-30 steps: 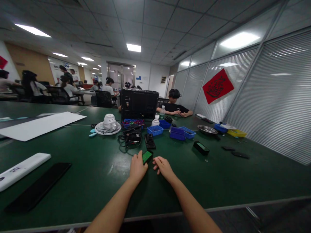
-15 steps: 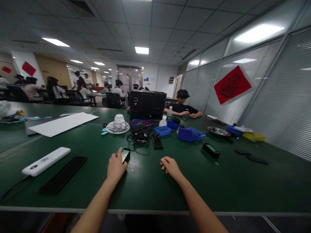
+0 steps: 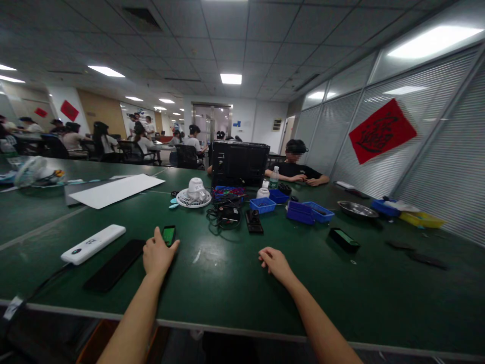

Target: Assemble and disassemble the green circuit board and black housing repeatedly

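My left hand [image 3: 158, 255] rests on the green tabletop [image 3: 223, 283], its thumb and index finger on either side of the near end of a small black rectangular box [image 3: 168, 234]. The box lies flat and shows a green face; its near end is hidden behind the hand. To the left of that hand is a flat black slab [image 3: 113, 265]. My right hand [image 3: 276, 263] lies on the bare table with its fingers loosely curled and nothing visible in them. Farther right lies a similar black box [image 3: 344, 238] with a green face.
A white power strip [image 3: 93, 244] with a cable lies left. Beyond are a white fan [image 3: 194, 196], tangled black cables [image 3: 223, 216], blue trays [image 3: 262, 205], a black monitor-like casing [image 3: 240, 164] and a metal bowl [image 3: 358, 208]. A person [image 3: 297, 167] sits across the table.
My left hand has moved left, and the small black box has shifted left with it, turning a little. My right hand stays in about the same place. The view has swung slightly.
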`<state>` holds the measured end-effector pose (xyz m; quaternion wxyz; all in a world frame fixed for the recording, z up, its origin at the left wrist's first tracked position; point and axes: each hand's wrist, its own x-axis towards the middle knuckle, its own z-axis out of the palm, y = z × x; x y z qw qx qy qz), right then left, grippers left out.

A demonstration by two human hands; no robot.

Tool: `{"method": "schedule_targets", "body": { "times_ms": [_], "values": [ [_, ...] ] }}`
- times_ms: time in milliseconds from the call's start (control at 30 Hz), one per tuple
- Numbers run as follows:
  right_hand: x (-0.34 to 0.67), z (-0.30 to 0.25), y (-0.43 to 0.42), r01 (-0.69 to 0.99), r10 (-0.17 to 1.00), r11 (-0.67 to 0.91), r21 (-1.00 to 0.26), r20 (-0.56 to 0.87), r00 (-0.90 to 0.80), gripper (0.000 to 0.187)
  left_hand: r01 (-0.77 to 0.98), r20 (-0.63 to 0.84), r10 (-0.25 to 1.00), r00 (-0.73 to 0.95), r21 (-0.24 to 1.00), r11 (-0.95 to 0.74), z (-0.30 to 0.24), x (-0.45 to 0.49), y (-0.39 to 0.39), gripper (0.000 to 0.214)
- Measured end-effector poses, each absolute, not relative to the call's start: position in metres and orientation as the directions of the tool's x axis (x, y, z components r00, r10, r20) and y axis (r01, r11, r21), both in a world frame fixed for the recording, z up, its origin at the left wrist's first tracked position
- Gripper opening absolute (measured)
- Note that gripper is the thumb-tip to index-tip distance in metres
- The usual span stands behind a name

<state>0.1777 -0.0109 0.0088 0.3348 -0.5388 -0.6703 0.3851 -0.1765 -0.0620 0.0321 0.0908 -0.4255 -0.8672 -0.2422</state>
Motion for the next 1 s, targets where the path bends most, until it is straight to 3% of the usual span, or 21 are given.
{"method": "schedule_targets", "body": {
  "times_ms": [200, 433, 633, 1000],
  "values": [
    [0.180, 0.006, -0.009, 0.450, 0.980, 0.141, -0.882, 0.062, -0.187, 0.024, 0.825, 0.329, 0.758, -0.563, 0.277, 0.492, 0.032, -0.168, -0.061, 0.067],
    [0.181, 0.006, -0.007, 0.454, 0.986, 0.144, -0.880, 0.090, -0.138, 0.021, 0.947, 0.350, 0.883, -0.313, 0.185, 0.262, 0.022, -0.120, -0.062, 0.049],
    [0.182, 0.005, -0.006, 0.463, 0.985, 0.157, -0.872, 0.106, -0.135, 0.023, 0.951, 0.251, 0.950, -0.184, 0.290, 0.108, 0.017, -0.060, -0.060, 0.044],
    [0.185, 0.004, -0.005, 0.394, 0.974, 0.219, -0.893, 0.226, -0.028, 0.037, 0.849, 0.127, 0.979, 0.161, 0.488, -0.203, 0.019, 0.022, -0.039, 0.070]
  ]
}}
